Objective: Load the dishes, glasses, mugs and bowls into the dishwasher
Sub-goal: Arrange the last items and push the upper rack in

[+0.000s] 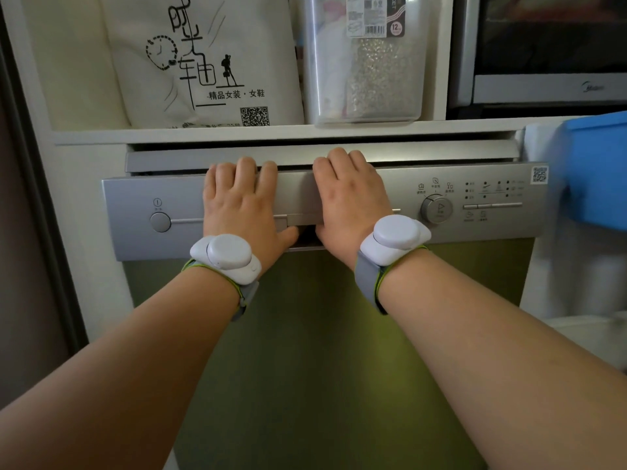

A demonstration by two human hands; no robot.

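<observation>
Head view looks down at both hands laid on the silver control panel [373, 198] of the dishwasher [322, 334]. Left hand [242, 201] lies palm down, its fingers hooked over the panel's top edge and its thumb reaching to the recessed door handle [305, 232] below. Right hand [349, 195] mirrors it just beside, fingers curled over the same edge, thumb down at the handle recess. The two hands are close together but not touching, and each wrist carries a white puck-shaped device, left wrist device [225, 254] and right wrist device [395, 237], on a grey strap. The door's top stands a little out from the cabinet, with a dark gap above it. On the panel sit a round power button [160, 221] on the left and a rotary dial [436, 208] on the right. On the shelf [237, 134] above stand a white printed bag [203, 62] and a clear plastic container [366, 62] whose blurred contents I cannot tell. A microwave oven [543, 52] sits at upper right, a blue bin [597, 167] below it.
</observation>
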